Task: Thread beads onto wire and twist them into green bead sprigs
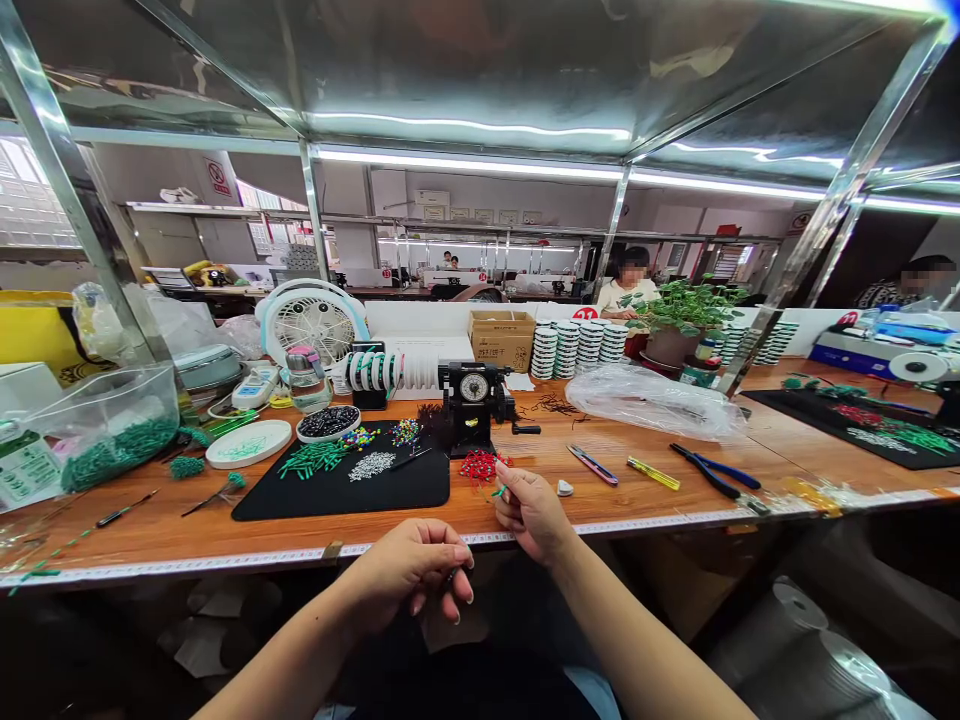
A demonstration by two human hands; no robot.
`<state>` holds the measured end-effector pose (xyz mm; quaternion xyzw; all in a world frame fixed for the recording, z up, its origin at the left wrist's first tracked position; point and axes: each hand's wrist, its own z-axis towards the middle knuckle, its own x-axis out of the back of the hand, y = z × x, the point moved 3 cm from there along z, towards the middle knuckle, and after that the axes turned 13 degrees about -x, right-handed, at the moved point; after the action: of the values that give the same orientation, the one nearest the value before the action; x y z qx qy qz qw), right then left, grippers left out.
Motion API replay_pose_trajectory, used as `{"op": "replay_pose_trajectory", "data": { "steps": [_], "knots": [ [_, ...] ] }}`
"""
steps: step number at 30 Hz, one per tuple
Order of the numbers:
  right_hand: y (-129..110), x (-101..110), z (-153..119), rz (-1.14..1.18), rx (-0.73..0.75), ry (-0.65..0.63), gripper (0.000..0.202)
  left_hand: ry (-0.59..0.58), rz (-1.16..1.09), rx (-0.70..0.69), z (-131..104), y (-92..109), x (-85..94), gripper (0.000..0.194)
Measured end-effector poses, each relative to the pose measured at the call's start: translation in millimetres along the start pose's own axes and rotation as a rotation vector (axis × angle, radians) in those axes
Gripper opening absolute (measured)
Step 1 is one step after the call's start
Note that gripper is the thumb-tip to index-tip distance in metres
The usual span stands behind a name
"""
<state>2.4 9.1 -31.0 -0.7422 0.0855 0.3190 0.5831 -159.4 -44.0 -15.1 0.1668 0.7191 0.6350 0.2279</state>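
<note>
My left hand (411, 565) is in front of the bench edge, thumb and fingers pinched around something small and dark that I cannot make out. Just right of it, over the edge, my right hand (531, 510) is closed on a small green piece (499, 491), mostly hidden by the fingers. Behind the right hand lies a pile of red beads (480, 464). A black mat (405, 487) to the left carries green tube pieces (311, 458), silvery beads (372, 466) and multicoloured beads (406, 432). A black hand-crank winder (472, 385) with a dial stands behind the red pile.
Right of my hands lie a utility knife (592, 465), a yellow-handled tool (652, 473) and pliers (712, 472). A measuring tape (622, 525) runs along the bench edge. Behind are white spools (394, 370), a fan (313, 325), a cardboard box (501, 340) and plastic wrap (652, 398). People sit beyond.
</note>
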Motion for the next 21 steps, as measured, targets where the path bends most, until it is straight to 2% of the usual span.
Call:
{"op": "replay_pose_trajectory", "data": {
  "steps": [14, 21],
  "knots": [
    [1.6, 1.2, 2.1, -0.039, 0.038, 0.032, 0.047, -0.007, -0.018, -0.007, -0.7, 0.5, 1.0, 0.023],
    [3.2, -3.4, -1.1, -0.206, 0.067, 0.011, 0.049, -0.002, 0.069, -0.024, -3.1, 4.9, -3.3, 0.036]
  ]
}}
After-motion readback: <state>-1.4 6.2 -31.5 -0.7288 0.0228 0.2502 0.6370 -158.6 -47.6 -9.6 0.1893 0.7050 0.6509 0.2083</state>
